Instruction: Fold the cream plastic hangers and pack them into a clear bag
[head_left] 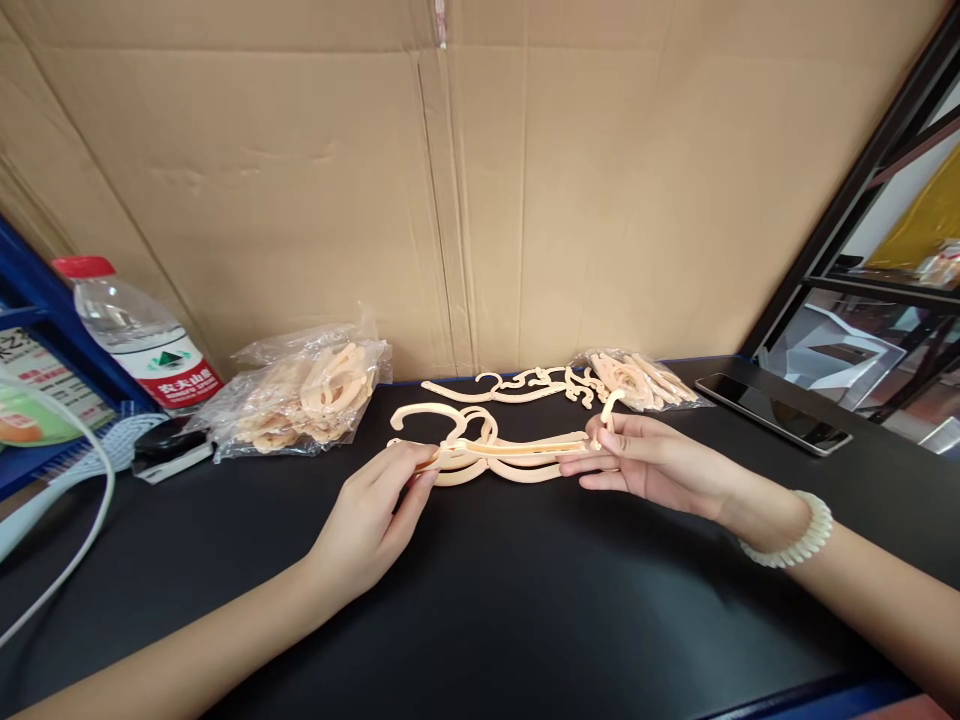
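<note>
My left hand (375,510) pinches the left arm of a cream plastic clothes hanger (517,448), held roughly level just above the black table. A small cream hook piece (614,402) is between the thumb and index finger of my right hand (649,462), at the hanger's right end. The other right fingers stretch out below. I cannot tell whether the small hook is joined to the hanger. More cream hangers (525,473) lie directly behind the held one, partly hidden by it. Farther back rest another hanger (517,397) and several loose small hooks (547,378).
A clear bag of cream plastic parts (300,395) lies at back left, a smaller bag (645,380) at back right. A red-capped water bottle (142,335), a white cable (105,500) and a phone (772,412) flank them. Cardboard (600,180) stands along the back edge.
</note>
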